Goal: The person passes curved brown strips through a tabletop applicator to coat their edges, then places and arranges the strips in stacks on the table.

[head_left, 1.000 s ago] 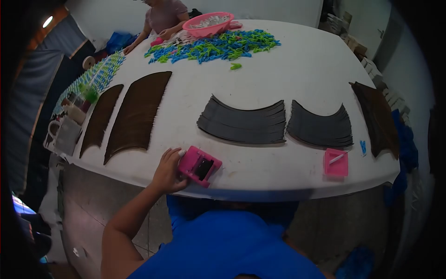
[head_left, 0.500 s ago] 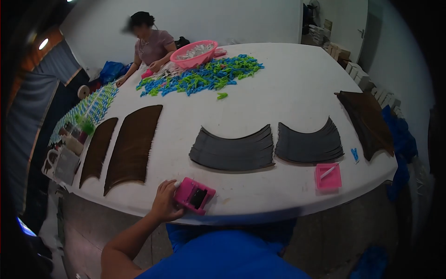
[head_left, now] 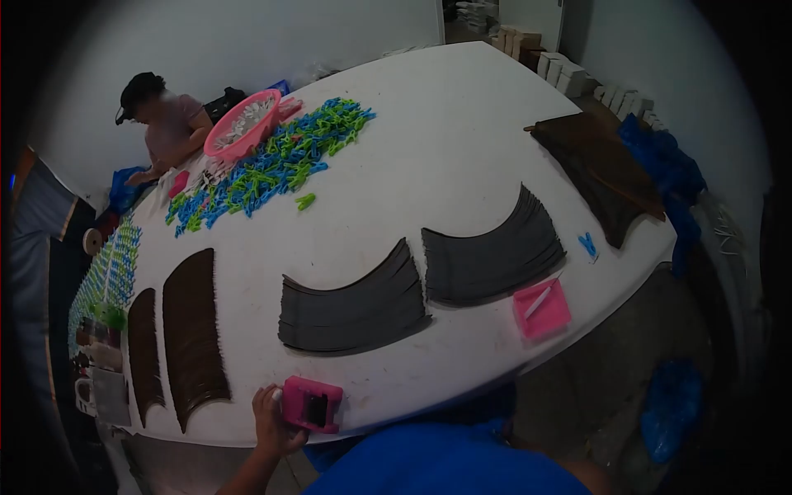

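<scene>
My left hand grips the left side of a pink boxy device with a black middle, at the table's near edge. The fingers curl at its upper left corner and the thumb lies along its lower side; a small white piece shows by the fingers. The device looks like a tape dispenser, but I cannot be sure. My right hand is out of view; only a bit of that arm shows at the bottom. Beyond the device lie two dark grey fringed sheets, one nearer and one farther right.
Two brown fringed strips lie left. A pink tray with a white stick and a blue clip are right, near a dark brown sheet. Farther back are piled blue and green clips, a pink basket and another person.
The view has swung right and tilted, so the table's things appear shifted left. My left hand stays on the pink device. A bit of my right arm now shows at the bottom.
</scene>
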The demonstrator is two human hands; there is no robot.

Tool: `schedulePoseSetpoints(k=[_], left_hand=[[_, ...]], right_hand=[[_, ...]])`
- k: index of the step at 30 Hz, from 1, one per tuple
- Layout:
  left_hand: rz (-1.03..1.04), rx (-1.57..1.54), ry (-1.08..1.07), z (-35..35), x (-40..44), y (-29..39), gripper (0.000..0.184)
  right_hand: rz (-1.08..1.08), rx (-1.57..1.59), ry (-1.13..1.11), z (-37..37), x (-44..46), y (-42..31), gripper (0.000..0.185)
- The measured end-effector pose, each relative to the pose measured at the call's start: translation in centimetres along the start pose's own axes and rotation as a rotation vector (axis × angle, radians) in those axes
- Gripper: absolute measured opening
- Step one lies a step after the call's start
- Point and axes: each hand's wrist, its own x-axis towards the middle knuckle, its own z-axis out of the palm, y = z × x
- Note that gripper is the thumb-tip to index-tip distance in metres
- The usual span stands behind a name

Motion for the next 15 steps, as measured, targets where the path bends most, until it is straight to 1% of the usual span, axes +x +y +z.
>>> schedulePoseSetpoints(k=[2,6,8,12,14,15], left_hand=[[0.0,0.034,0.067,0.3,-0.6,0.2,0.103],[-0.068,0.03,0.059,0.2,-1.1,0.5,0.101],[-0.104,0.056,0.072,0.8,-1.1,0.0,0.097],[-0.074,0.05,0.12,1.2,-1.0,-0.5,0.1],[-0.09,-0.123,0.138,1.2,-0.7,-0.7,0.106],[-0.097,-0.127,0.145,0.8,-0.5,-0.6,0.106]], right_hand=[[0.002,-0.074,-0.017,-0.2,-0.7,2.7,0.049],[-0.021,-0.213,-0.084,0.0,-4.4,5.8,0.049],[-0.04,-0.267,-0.078,-1.0,-5.8,5.6,0.049],[-0.075,-0.381,-0.072,-1.9,-7.7,7.0,0.049],[-0.085,-0.433,-0.084,-1.2,-9.0,8.1,0.05],[-0.094,-0.459,-0.087,-0.9,-9.3,8.7,0.05]])
